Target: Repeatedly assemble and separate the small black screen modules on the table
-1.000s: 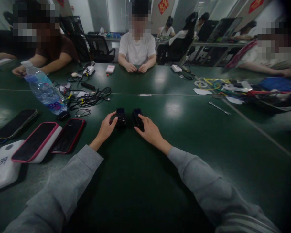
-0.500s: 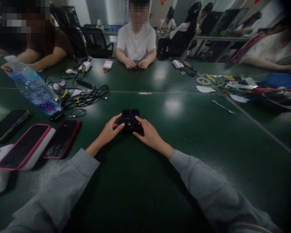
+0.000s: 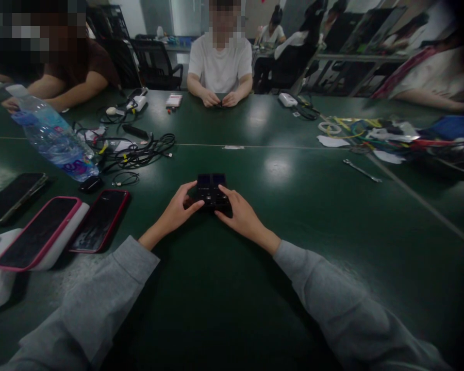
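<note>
Head: left hand [image 3: 177, 210], right hand [image 3: 240, 215] on black devices [image 3: 211, 185]

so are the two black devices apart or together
Together: the two black devices sit side by side, no gap showing, left hand and right hand holding their outer sides.

Dim room, ceiling glare on green table [image 3: 272, 170]; fisheye edges, dark corners, background blurred; I barely saw black devices [image 3: 212, 186] I gripped.
</note>
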Motion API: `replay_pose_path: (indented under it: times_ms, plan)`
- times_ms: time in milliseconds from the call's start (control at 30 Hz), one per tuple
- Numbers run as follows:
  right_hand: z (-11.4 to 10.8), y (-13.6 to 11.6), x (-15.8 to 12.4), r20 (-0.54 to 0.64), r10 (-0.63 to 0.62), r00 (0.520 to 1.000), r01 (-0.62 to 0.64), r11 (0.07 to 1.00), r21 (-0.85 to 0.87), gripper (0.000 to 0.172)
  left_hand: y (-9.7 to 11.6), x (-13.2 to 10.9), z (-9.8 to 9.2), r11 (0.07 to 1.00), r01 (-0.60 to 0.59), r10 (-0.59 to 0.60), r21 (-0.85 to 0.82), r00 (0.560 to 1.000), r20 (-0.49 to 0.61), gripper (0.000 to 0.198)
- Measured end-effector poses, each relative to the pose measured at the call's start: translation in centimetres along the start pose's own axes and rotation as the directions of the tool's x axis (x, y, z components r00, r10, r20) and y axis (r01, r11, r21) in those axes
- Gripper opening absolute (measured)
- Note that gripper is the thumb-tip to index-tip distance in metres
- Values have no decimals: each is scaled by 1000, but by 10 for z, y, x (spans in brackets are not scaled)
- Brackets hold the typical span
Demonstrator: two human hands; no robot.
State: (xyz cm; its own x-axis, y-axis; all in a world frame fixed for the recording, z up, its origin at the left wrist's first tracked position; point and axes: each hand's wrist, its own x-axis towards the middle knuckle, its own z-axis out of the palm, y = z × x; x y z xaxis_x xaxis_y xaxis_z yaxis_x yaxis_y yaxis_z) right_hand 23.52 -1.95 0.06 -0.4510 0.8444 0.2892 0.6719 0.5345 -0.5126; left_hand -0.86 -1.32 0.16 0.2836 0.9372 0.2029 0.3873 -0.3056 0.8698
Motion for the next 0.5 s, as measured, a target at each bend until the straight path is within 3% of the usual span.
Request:
replay_pose_path:
  times_ms: [167,500]
  plan:
    - [-1,0,0,-2,-10,1000,10,1000,2,75,-6,0,0,998,-59,58,23,998,33,91]
    - [1,1,0,-12,-14,1000,14,1000,11,75,-11,1,2,996,-78,78,40,997,17,87]
